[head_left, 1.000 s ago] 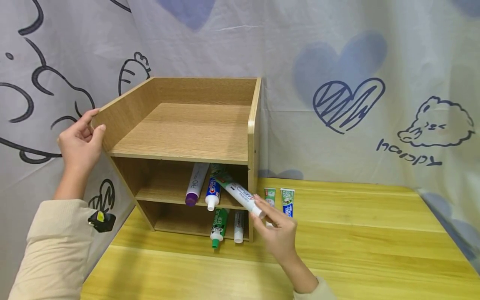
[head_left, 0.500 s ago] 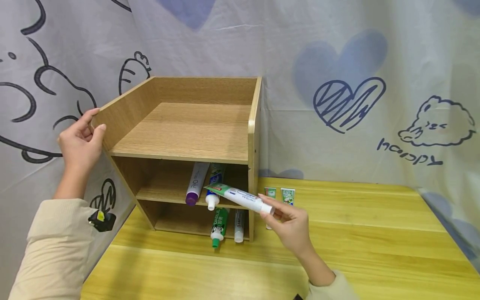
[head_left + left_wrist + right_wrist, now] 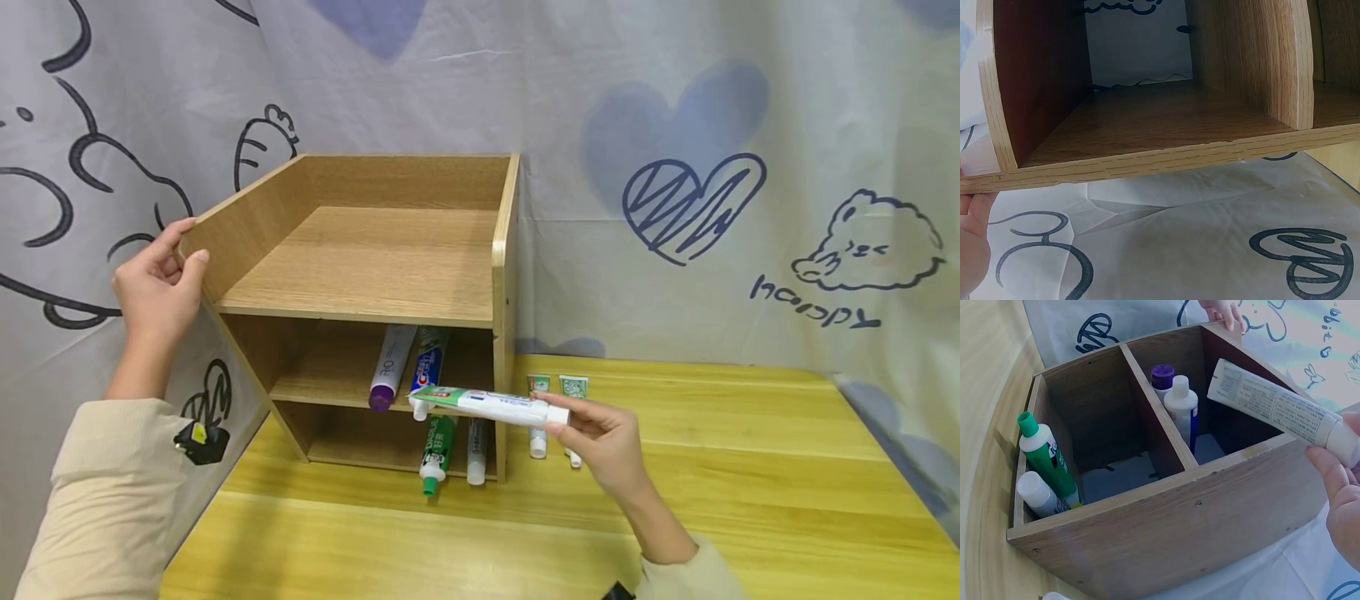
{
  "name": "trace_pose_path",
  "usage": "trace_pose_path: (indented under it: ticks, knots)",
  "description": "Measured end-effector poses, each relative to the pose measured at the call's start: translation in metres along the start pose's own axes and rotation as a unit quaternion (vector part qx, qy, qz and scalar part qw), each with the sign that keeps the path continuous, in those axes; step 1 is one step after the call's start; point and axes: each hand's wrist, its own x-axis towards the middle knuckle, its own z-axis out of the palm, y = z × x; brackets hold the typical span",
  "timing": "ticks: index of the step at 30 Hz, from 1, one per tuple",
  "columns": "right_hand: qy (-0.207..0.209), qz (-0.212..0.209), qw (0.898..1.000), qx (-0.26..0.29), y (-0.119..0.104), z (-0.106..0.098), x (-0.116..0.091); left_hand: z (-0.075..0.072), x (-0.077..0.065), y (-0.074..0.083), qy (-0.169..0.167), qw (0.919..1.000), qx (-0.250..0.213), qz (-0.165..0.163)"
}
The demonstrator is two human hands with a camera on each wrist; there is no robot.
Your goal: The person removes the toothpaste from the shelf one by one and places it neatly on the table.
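My left hand (image 3: 157,287) grips the front edge of the left side panel of a wooden desktop shelf (image 3: 375,262). In front of the shelf's right side, my right hand (image 3: 607,442) pinches a white and green toothpaste tube (image 3: 502,406) near its white cap. The tube lies nearly level, its flat green end pointing left and overlapping a blue toothpaste tube (image 3: 430,367) in the middle compartment. Beside that one is a purple-capped tube (image 3: 392,358). Below, the bottom compartment holds a green toothpaste tube (image 3: 437,450) and a white-capped tube (image 3: 477,450). The right wrist view shows printed text on the held tube (image 3: 1272,403).
Two more toothpaste tubes lie on the yellow wooden table (image 3: 712,483) right of the shelf: one with a broad white cap (image 3: 537,446), another green-patterned one (image 3: 573,387) partly behind my right hand. A patterned curtain (image 3: 570,275) hangs close behind.
The right hand has moved right, drawing the held tube away from the middle compartment and turning it from slanted to nearly level. The left hand keeps its grip on the panel.
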Motion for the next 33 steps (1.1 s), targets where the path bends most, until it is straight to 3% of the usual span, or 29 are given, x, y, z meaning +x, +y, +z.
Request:
trace_pose_path:
  ticks: [6, 12, 17, 33]
  knots:
    - [-0.027, 0.0, 0.998, 0.062, -0.005, -0.007, -0.003, 0.0, 0.0, 0.0, 0.002, 0.9998, 0.019, 0.009]
    - [-0.055, 0.006, 0.995, 0.088, -0.01, -0.015, -0.007, 0.0, 0.002, -0.002, 0.0, 0.9998, 0.018, 0.005]
    - [-0.068, 0.0, 0.993, 0.094, -0.014, -0.024, -0.011, 0.0, 0.001, -0.003, 0.0, 0.9998, 0.017, 0.004]
    - [-0.047, 0.011, 0.998, 0.047, -0.023, -0.055, -0.026, 0.0, 0.0, 0.0, 0.002, 1.0, 0.004, -0.002]
